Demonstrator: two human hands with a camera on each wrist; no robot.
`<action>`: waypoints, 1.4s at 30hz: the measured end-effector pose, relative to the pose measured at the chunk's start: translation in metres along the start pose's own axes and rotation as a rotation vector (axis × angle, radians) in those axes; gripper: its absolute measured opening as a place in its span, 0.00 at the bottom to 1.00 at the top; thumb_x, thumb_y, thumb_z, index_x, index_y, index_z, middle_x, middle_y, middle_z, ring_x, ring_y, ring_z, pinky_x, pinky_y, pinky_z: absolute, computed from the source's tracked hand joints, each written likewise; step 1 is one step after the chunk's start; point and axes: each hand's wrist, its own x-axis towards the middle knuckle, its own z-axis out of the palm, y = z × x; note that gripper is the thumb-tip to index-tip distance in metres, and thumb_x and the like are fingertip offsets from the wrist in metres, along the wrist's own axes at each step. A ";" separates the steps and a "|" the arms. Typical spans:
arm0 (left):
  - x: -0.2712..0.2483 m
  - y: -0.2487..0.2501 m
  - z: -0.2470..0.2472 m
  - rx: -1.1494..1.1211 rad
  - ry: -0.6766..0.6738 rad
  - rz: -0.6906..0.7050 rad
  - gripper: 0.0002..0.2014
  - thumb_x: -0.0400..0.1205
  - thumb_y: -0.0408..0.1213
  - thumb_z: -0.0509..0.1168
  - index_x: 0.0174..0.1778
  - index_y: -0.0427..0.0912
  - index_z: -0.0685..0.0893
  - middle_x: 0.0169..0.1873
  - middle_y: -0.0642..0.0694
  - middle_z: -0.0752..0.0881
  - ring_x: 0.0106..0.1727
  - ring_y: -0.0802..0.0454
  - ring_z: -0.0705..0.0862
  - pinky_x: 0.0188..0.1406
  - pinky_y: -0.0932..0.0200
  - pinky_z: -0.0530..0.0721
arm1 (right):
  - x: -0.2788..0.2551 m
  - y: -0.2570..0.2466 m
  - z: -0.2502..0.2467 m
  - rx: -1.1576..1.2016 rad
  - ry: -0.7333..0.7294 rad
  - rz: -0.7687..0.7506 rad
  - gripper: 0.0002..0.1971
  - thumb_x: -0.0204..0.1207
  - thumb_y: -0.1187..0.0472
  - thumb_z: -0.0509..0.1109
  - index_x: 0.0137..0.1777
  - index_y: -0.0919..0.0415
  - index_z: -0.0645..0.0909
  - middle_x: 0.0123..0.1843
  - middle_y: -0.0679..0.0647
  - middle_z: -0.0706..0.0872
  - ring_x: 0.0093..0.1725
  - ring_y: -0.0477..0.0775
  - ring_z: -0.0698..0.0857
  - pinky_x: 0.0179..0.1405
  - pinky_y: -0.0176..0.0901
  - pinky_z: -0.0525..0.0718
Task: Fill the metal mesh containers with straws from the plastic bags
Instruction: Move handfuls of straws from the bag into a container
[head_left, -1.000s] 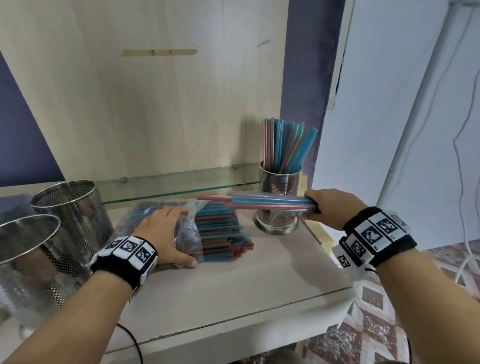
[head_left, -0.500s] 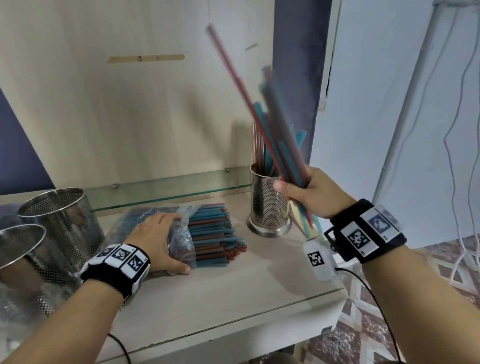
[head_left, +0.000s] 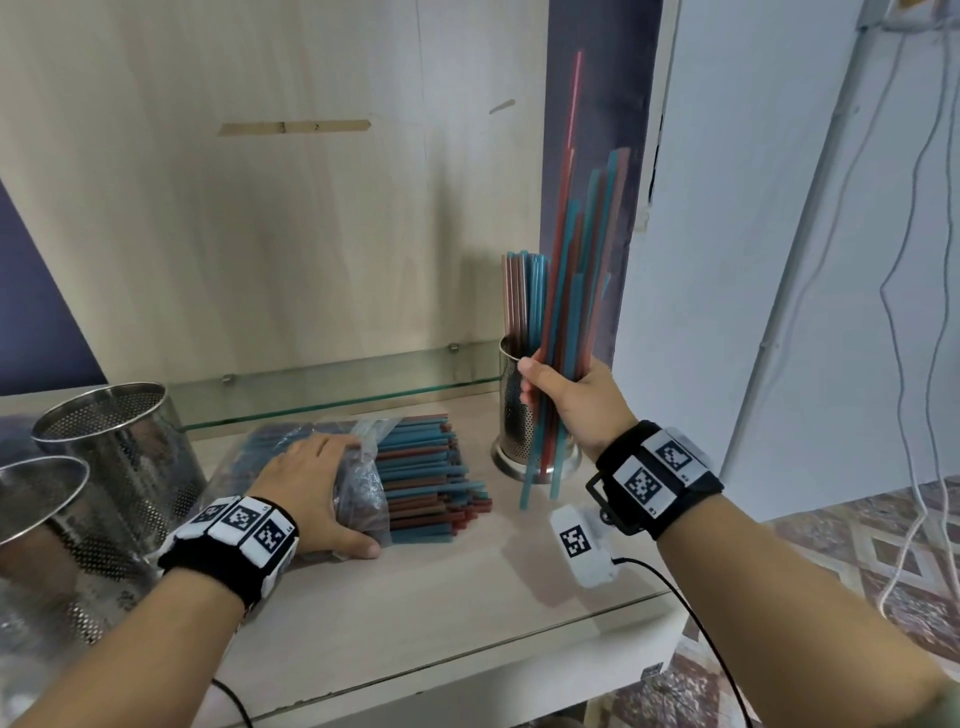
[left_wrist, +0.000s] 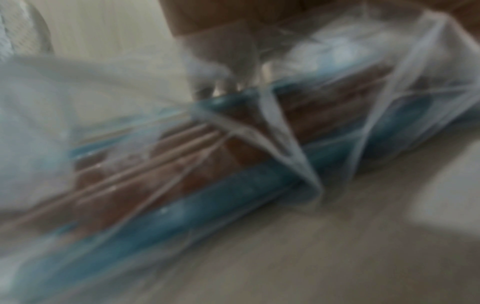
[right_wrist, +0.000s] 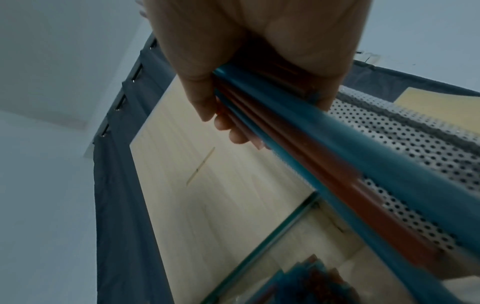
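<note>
My right hand (head_left: 566, 397) grips a bunch of blue and red straws (head_left: 571, 270) nearly upright, just in front of a small metal mesh container (head_left: 511, 410) that holds several straws. Their lower ends hang a little above the table. In the right wrist view my fingers (right_wrist: 207, 98) curl round the straws (right_wrist: 337, 162) beside the perforated container wall (right_wrist: 415, 148). My left hand (head_left: 311, 483) lies on a clear plastic bag (head_left: 358, 478) of straws, thumb at its near side; straws (head_left: 431, 478) stick out of its mouth. The left wrist view shows the bag (left_wrist: 233, 164) blurred.
Two larger perforated metal containers (head_left: 111, 447) (head_left: 36, 525) stand at the left of the table. A glass strip (head_left: 337, 384) runs along the back wall. The table's front edge (head_left: 467, 654) is near me; tiled floor and hanging cables lie to the right.
My right hand has swung the straw bunch from horizontal to nearly upright and brought it down in front of the small container. My left hand stays on the bag.
</note>
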 end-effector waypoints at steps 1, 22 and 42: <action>0.000 0.000 0.000 0.001 0.001 0.000 0.65 0.48 0.76 0.74 0.80 0.56 0.57 0.76 0.52 0.67 0.77 0.49 0.67 0.78 0.50 0.67 | 0.000 0.001 0.001 -0.006 0.002 0.014 0.07 0.81 0.66 0.72 0.41 0.62 0.79 0.30 0.52 0.82 0.30 0.52 0.81 0.36 0.41 0.84; 0.000 -0.002 0.002 0.030 -0.015 0.004 0.65 0.47 0.77 0.72 0.80 0.57 0.56 0.76 0.52 0.67 0.76 0.49 0.67 0.78 0.48 0.67 | 0.096 -0.095 0.010 -0.380 0.254 -0.158 0.08 0.75 0.53 0.75 0.43 0.57 0.81 0.37 0.52 0.86 0.34 0.50 0.86 0.36 0.39 0.86; 0.000 0.001 0.004 0.030 0.031 -0.003 0.67 0.46 0.79 0.69 0.81 0.57 0.54 0.79 0.53 0.64 0.78 0.51 0.65 0.80 0.51 0.64 | 0.131 -0.081 0.008 -0.471 0.282 -0.049 0.04 0.73 0.58 0.74 0.44 0.58 0.83 0.33 0.49 0.90 0.35 0.50 0.90 0.40 0.44 0.87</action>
